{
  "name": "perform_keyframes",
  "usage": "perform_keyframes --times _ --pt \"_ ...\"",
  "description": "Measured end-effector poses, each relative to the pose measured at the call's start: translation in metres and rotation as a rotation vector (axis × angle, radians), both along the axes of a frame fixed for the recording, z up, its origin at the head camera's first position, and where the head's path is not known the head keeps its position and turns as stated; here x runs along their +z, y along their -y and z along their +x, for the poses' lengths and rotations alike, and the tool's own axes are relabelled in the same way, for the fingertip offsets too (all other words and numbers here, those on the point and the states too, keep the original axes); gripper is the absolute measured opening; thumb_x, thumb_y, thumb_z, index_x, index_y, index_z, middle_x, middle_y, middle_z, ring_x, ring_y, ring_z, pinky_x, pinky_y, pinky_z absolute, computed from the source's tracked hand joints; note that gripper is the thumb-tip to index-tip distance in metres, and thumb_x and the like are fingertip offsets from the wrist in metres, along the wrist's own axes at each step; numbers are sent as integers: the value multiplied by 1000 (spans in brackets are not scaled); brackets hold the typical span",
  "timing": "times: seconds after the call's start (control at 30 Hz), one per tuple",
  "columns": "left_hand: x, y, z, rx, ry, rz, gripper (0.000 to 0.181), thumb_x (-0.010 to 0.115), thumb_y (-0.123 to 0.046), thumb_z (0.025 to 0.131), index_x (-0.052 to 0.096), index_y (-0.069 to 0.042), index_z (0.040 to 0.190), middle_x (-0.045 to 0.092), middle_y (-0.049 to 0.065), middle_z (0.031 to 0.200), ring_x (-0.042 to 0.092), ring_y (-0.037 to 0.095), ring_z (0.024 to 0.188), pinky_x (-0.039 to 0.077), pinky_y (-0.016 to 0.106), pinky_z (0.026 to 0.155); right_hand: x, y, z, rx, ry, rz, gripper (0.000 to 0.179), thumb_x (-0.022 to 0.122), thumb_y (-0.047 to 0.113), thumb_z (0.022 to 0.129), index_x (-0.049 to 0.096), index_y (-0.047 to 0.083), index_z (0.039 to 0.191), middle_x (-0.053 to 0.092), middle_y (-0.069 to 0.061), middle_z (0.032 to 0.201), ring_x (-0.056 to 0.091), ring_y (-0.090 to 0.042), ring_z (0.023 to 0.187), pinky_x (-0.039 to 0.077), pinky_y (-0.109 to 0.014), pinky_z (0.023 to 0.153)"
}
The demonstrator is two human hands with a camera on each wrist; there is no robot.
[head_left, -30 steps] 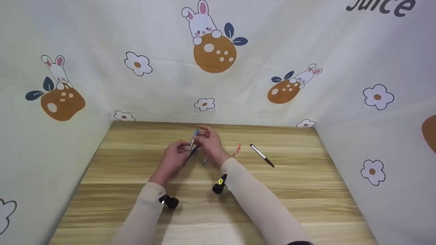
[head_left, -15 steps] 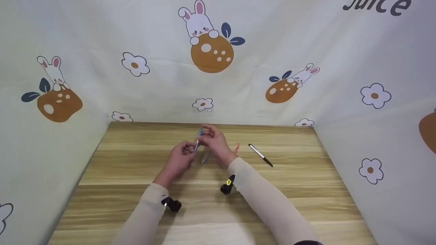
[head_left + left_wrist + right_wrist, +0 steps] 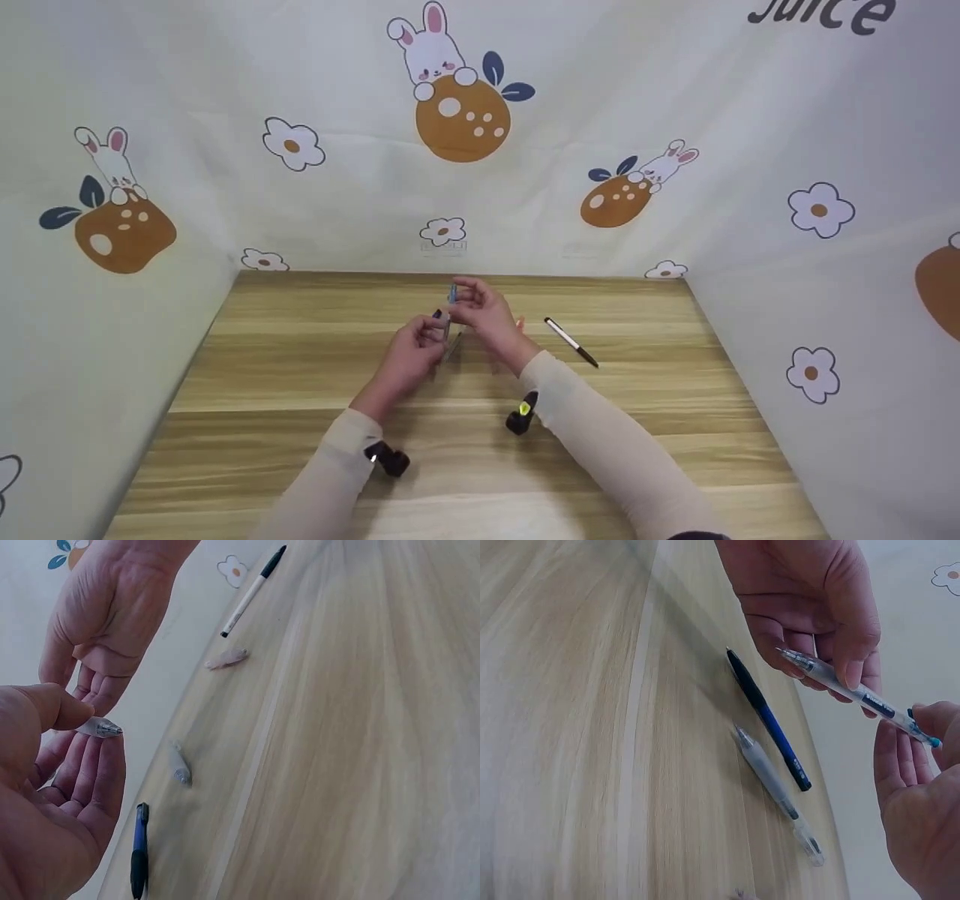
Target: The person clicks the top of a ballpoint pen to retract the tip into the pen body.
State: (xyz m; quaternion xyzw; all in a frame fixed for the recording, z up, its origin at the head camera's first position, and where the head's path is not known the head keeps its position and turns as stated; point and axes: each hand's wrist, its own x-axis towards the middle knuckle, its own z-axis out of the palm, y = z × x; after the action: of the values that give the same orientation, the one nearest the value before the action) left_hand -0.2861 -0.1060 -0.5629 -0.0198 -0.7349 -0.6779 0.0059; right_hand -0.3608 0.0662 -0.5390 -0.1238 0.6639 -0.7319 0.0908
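Both hands hold one clear-barrelled pen [image 3: 855, 694] with a light blue clip and push end, lifted above the table. My left hand [image 3: 414, 356] pinches the barrel near its metal tip between thumb and fingers. At the other end, my right hand [image 3: 484, 316] grips the blue top. Below them on the wood lie a blue pen [image 3: 769, 720] with a black grip and a clear grey-white pen [image 3: 772, 784]. In the head view the left hand covers most of the blue pen.
A white pen [image 3: 571, 343] with black ends lies right of the hands. Nearer, an orange-pink pen [image 3: 227, 658] is mostly behind the right wrist in the head view. Printed cloth [image 3: 352, 202] walls the wooden table [image 3: 300, 330] at the back and sides.
Both hands have shifted a little to the right with the clear pen, which stands steeper in the head view. The blue pen's end now shows left of the held pen. The head view has drifted slightly.
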Motion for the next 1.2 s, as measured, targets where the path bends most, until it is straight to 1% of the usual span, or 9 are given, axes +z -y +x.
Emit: perform_keyframes --times 0.1,0.23,0.43,0.57,0.7,0.8,0.93,1.07,1.2 --pt "1 -6 2 -6 -7 -5 32 69 10 93 68 5 125 68 14 106 64 22 94 55 25 76 1 -6 2 6 -2 -8 53 74 -10 98 61 1 148 70 -15 118 73 -19 102 64 -39 95" --pt "2 -13 4 -26 -15 -6 32 71 9 93 67 6 125 67 14 105 65 20 90 56 26 75 2 -15 4 15 5 -28 54 73 -12 98 60 0 149 69 -15 118 72 -20 101 64 -41 96" --pt "0 -22 5 -61 -15 -1 32 71 8 94 67 4 126 67 13 106 65 19 90 56 26 75 4 -28 9 23 6 -7 54 73 -10 99 60 1 150 68 -12 119 70 -20 105 63 -40 98" --pt "-1 -28 6 -80 -20 -6 33 71 7 94 66 3 127 67 13 108 65 19 90 56 26 73 4 -36 12 17 -8 -2 54 73 -11 98 60 -1 150 68 -13 119 71 -20 104 63 -39 97" --pt "-1 -34 8 -100 -12 15 34 70 8 94 66 5 128 67 14 109 66 18 88 60 27 73 4 -42 15 25 -35 14 51 73 -9 100 61 -1 149 69 -14 119 72 -19 103 64 -39 96" --pt "-2 -37 8 -112 4 52 35 70 9 93 65 6 128 67 14 107 67 17 87 61 28 71 5 -47 18 36 -53 31 50 73 -8 101 61 0 149 69 -15 119 72 -19 104 64 -38 96" --pt "-1 -42 9 -135 9 89 35 70 10 92 63 7 126 66 12 106 64 17 87 59 28 70 6 -52 20 42 -55 40 49 73 -7 102 62 2 149 69 -14 120 71 -20 106 63 -38 96" --pt "0 -46 10 -158 6 102 34 70 10 94 62 6 126 66 12 106 64 18 88 60 28 71 7 -58 21 34 -57 37 49 74 -6 101 64 4 148 68 -13 120 70 -21 107 63 -38 96" --pt "0 -50 12 -168 9 99 35 69 9 92 62 5 126 67 11 106 66 17 88 61 29 73 8 -62 24 35 -73 15 49 74 -8 100 64 2 147 67 -14 118 69 -22 107 63 -38 96"
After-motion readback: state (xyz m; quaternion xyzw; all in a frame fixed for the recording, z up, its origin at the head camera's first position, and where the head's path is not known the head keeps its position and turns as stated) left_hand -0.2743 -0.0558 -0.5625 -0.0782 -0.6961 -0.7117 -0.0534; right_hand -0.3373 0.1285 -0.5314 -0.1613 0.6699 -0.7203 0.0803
